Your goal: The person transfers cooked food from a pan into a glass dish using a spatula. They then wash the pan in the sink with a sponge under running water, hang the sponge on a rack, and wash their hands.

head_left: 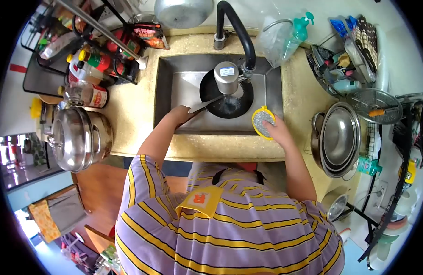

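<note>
While our left hand [179,114] curls closed at the black pan's handle, under a pale strip we can't identify, our right hand [280,131], partly closed, grips a yellow-rimmed scrubber [264,118] off the pan. We judge work midway: pan wet, still to leave the sink [164,94]; residue, can't tell. We see the faucet [247,36] and metal cylinder [227,85] block part; nested bowls [342,133] sit right.
</note>
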`<act>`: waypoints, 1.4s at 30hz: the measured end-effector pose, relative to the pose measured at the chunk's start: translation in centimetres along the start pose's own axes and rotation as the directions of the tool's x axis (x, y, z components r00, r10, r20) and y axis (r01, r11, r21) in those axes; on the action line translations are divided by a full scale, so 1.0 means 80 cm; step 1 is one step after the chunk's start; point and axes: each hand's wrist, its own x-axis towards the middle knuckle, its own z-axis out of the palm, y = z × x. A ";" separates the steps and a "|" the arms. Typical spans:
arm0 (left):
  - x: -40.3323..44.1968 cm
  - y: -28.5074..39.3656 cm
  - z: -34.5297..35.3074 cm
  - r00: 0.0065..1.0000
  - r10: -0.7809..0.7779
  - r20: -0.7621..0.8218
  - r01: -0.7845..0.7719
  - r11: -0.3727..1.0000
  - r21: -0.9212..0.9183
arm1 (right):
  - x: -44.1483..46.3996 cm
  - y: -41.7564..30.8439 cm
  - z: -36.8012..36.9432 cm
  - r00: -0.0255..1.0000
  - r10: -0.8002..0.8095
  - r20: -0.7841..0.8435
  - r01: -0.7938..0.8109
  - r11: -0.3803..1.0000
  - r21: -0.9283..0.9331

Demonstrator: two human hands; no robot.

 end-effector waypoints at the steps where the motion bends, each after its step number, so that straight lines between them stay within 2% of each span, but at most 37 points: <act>1: 0.009 -0.017 0.006 0.999 0.011 -0.030 -0.010 0.999 0.034 | 0.001 0.000 0.000 1.000 -0.007 0.007 0.007 1.000 0.019; 3: 0.002 -0.021 -0.004 0.999 0.008 -0.053 -0.002 0.994 0.107 | 0.002 0.002 0.000 1.000 -0.014 0.021 0.013 0.999 0.049; 6: -0.006 -0.015 -0.018 0.995 0.017 -0.102 -0.013 0.999 0.038 | 0.014 0.007 0.006 0.998 -0.004 0.060 0.005 1.000 -0.017; 8: -0.026 0.002 -0.037 0.997 0.016 0.079 0.009 0.951 -0.311 | 0.031 0.012 0.014 0.994 0.033 0.108 -0.030 0.999 -0.028; 10: -0.069 0.043 -0.055 0.978 0.034 0.206 0.108 0.761 -0.639 | 0.051 0.010 0.018 0.994 0.031 0.107 -0.023 0.997 -0.070; 11: -0.091 0.066 -0.059 0.960 0.050 0.277 0.203 0.557 -0.805 | 0.059 0.007 0.023 0.996 0.015 0.084 -0.007 0.995 -0.098; 13: -0.117 0.072 -0.051 0.953 0.058 0.297 0.245 0.427 -0.871 | 0.083 0.023 0.036 0.998 0.008 0.058 -0.003 0.996 -0.090; 14: -0.132 0.076 -0.047 0.950 0.071 0.304 0.261 0.353 -0.898 | 0.096 0.038 0.047 0.996 0.071 0.055 -0.074 0.995 0.060; 16: -0.162 0.082 -0.034 0.962 0.069 0.264 0.233 0.298 -0.926 | 0.114 0.052 0.065 0.979 0.187 0.078 -0.203 0.916 0.347; 17: -0.176 0.084 -0.027 0.954 0.096 0.285 0.265 0.184 -0.947 | 0.116 0.055 0.074 0.965 0.249 0.086 -0.262 0.876 0.406; 18: -0.196 0.097 -0.028 0.944 0.127 0.303 0.297 0.066 -0.953 | 0.114 0.052 0.084 0.981 0.191 -0.024 -0.171 0.923 0.344; 20: -0.223 0.114 -0.017 0.947 0.164 0.277 0.282 -0.007 -0.959 | 0.106 0.035 0.101 0.971 0.048 -0.232 -0.006 0.984 0.180; 22: -0.241 0.133 -0.006 0.962 0.132 0.239 0.239 0.016 -0.971 | 0.096 0.002 0.102 0.947 -0.079 -0.312 0.085 0.996 0.008; 24: -0.248 0.140 0.008 0.965 0.157 0.209 0.219 -0.052 -0.974 | 0.098 -0.004 0.108 0.911 -0.258 -0.322 0.195 0.957 -0.215; 25: -0.249 0.146 0.012 0.968 0.148 0.202 0.212 -0.055 -0.976 | 0.108 0.005 0.119 0.954 -0.177 -0.244 0.168 0.984 -0.057; 26: -0.248 0.148 0.019 0.972 0.159 0.174 0.187 -0.070 -0.980 | 0.112 0.009 0.128 0.992 0.010 -0.122 0.024 0.961 0.275; 27: -0.248 0.154 0.021 0.975 0.161 0.153 0.164 -0.058 -0.985 | 0.109 0.005 0.138 0.987 0.153 0.054 -0.158 0.817 0.555; 28: -0.247 0.161 0.022 0.977 0.168 0.133 0.142 -0.046 -0.989 | 0.107 0.002 0.147 0.937 0.233 0.261 -0.349 0.573 0.741; 29: -0.245 0.167 0.023 0.978 0.160 0.136 0.139 -0.006 -0.990 | 0.104 -0.002 0.154 0.912 0.225 0.342 -0.409 0.448 0.795; 30: -0.242 0.174 0.024 0.978 0.154 0.140 0.137 0.031 -0.990 | 0.091 -0.030 0.150 0.911 0.234 0.340 -0.410 0.420 0.810; 32: -0.236 0.183 0.028 0.974 0.164 0.159 0.148 0.072 -0.986 | 0.101 -0.023 0.161 0.967 0.111 0.230 -0.256 0.401 0.879; 35: -0.223 0.190 0.029 0.955 0.210 0.211 0.194 0.097 -0.976 | 0.107 -0.034 0.154 0.984 0.033 0.173 -0.161 0.565 0.809; 38: -0.209 0.194 0.023 0.933 0.245 0.264 0.248 0.093 -0.964 | 0.105 -0.036 0.144 0.946 -0.001 0.325 -0.252 0.632 0.733; 40: -0.196 0.198 0.018 0.926 0.262 0.271 0.267 0.053 -0.962 | 0.080 -0.041 0.150 0.951 0.016 0.308 -0.235 0.684 0.690; 41: -0.195 0.204 0.014 0.940 0.240 0.243 0.226 0.097 -0.969 | 0.069 -0.045 0.150 0.954 0.021 0.300 -0.225 0.711 0.666; 42: -0.191 0.203 0.016 0.940 0.243 0.240 0.226 0.085 -0.970 | 0.063 -0.048 0.146 0.935 0.031 0.354 -0.306 0.576 0.758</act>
